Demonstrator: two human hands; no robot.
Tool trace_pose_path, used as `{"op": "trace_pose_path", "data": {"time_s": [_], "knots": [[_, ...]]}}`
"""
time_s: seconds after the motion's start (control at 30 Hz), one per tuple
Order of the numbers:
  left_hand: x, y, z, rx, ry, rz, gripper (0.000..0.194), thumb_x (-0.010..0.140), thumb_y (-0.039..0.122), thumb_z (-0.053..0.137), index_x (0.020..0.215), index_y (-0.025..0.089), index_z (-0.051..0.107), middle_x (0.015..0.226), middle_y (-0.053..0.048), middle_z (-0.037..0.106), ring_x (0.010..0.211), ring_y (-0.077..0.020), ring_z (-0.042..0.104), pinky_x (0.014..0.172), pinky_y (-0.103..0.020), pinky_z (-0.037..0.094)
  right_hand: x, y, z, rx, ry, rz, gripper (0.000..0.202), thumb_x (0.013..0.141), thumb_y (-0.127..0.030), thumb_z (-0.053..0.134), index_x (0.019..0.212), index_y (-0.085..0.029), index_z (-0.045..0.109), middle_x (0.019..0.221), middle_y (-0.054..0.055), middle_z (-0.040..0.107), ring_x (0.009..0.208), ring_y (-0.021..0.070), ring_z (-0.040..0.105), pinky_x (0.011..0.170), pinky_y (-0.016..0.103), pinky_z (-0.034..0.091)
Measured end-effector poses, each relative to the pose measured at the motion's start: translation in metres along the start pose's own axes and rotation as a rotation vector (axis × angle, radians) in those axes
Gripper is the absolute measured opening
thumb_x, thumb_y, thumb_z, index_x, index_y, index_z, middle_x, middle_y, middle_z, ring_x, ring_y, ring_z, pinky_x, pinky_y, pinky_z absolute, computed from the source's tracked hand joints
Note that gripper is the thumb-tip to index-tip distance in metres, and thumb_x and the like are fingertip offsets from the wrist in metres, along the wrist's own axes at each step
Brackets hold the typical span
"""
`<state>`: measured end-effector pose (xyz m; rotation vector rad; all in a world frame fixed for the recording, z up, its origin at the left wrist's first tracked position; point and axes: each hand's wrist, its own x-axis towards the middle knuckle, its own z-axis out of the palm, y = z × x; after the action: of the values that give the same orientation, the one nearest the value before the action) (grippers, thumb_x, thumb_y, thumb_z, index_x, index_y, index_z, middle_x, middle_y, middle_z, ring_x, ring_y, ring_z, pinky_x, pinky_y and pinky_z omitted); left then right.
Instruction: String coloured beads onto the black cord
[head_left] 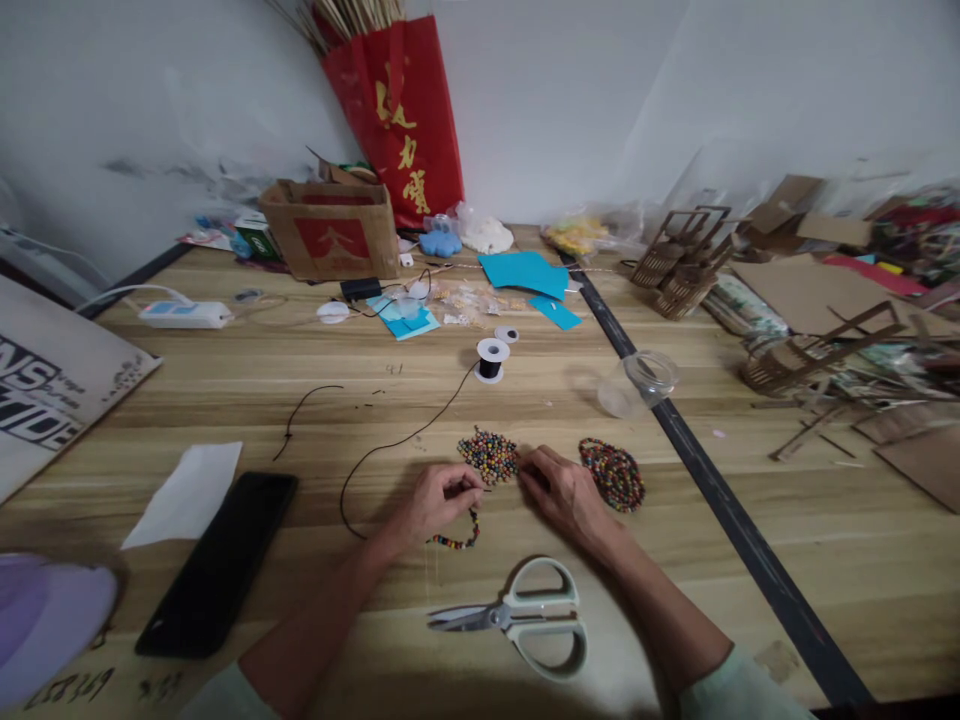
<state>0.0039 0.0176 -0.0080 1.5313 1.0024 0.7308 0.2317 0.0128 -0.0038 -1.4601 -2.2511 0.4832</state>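
Note:
My left hand (442, 497) is closed in a pinch on a black cord (373, 447), whose tip sticks out past the fingers. From below that hand hangs a short curved row of strung colourful beads (455, 544). A heap of loose multicoloured beads (489, 455) lies just beyond it. At the heap's right edge, my right hand (559, 487) rests with its fingertips down by the beads; whether a bead is between them is too small to see. A coiled finished-looking bead strand (612, 475) lies right of that hand. The cord leads back to a white spool (491, 361).
Scissors (517, 615) lie in front of my hands. A black phone (219, 565) and white paper (184, 495) are on the left. A clear plastic jar (649, 378) sits at right, near a dark strip. Bags, a cardboard box (330, 230) and small baskets (817, 350) stand farther back.

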Motion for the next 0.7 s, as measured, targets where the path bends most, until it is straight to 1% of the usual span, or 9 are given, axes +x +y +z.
{"op": "trace_pose_path", "data": {"time_s": [0.2,0.5,0.7], "knots": [[0.0006,0.0003,0.0004,0.005,0.003,0.003,0.009,0.077,0.023,0.061,0.074,0.014,0.063,0.066,-0.002,0.065,0.063,-0.0135,0.059,0.062,-0.024,0.046,0.0004,-0.0003,0.0000,0.047,0.013,0.002,0.010,0.088,-0.017,0.052,0.095,-0.021,0.059,0.092,0.004,0.066,0.078,0.0162,0.063,0.069,0.024,0.045],[0.0007,0.0002,0.0007,0.008,0.008,0.017,0.009,0.077,0.022,0.061,0.075,0.014,0.063,0.066,-0.001,0.064,0.063,-0.0129,0.058,0.062,-0.023,0.045,-0.0005,-0.0059,-0.0013,-0.008,-0.010,-0.025,0.011,0.090,-0.018,0.051,0.093,-0.021,0.060,0.089,0.004,0.065,0.074,0.0149,0.063,0.065,0.022,0.044],[0.0007,-0.0027,0.0004,0.015,0.001,0.024,0.009,0.078,0.022,0.060,0.074,0.014,0.063,0.067,-0.001,0.064,0.064,-0.0131,0.058,0.063,-0.023,0.046,-0.0004,-0.0064,-0.0018,0.023,0.002,-0.022,0.011,0.088,-0.016,0.050,0.093,-0.020,0.059,0.089,0.004,0.065,0.073,0.0149,0.062,0.064,0.022,0.044]]}}
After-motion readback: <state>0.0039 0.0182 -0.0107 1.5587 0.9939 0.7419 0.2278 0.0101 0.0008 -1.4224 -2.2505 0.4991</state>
